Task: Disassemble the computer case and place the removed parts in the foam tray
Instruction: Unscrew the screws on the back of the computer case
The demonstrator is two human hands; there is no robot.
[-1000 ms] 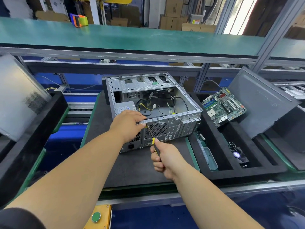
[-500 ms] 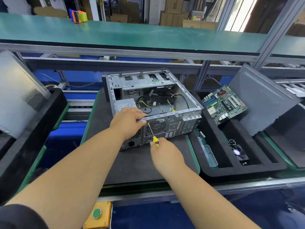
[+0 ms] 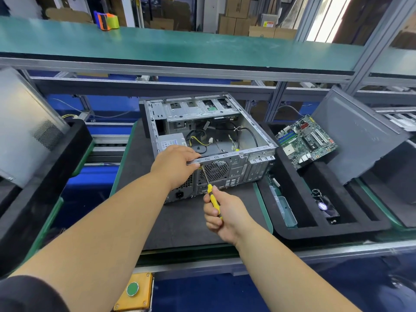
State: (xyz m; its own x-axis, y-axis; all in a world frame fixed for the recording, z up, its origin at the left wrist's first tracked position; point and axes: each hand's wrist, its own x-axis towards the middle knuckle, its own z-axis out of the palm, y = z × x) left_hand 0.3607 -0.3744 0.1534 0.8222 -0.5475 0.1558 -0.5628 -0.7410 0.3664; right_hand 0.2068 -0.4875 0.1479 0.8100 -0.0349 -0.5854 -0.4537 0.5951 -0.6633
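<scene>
An open silver computer case (image 3: 236, 174) lies on its side on a dark mat, rear panel toward me, loose cables and a power supply (image 3: 172, 143) inside. My left hand (image 3: 174, 164) grips the top rear edge of the case near the power supply. In my right hand (image 3: 222, 212) is a yellow-handled screwdriver (image 3: 210, 192), its tip set against the rear panel by the fan grille, just under my left fingers. The black foam tray (image 3: 290, 230) stands to the right, holding a green motherboard (image 3: 306, 140), a small fan (image 3: 324, 207) and a grey side panel (image 3: 358, 136).
Another black foam tray (image 3: 45, 167) with a grey panel (image 3: 24, 127) stands at the left. A green shelf (image 3: 180, 48) runs overhead at the back. A yellow box with a green button (image 3: 134, 289) sits below the bench's front edge. A drive-like part (image 3: 284, 208) lies in the tray's left slot.
My right hand has drawn back slightly toward me with the screwdriver and shows more of the yellow handle. The left hand stays on the case edge. The view shifted a little.
</scene>
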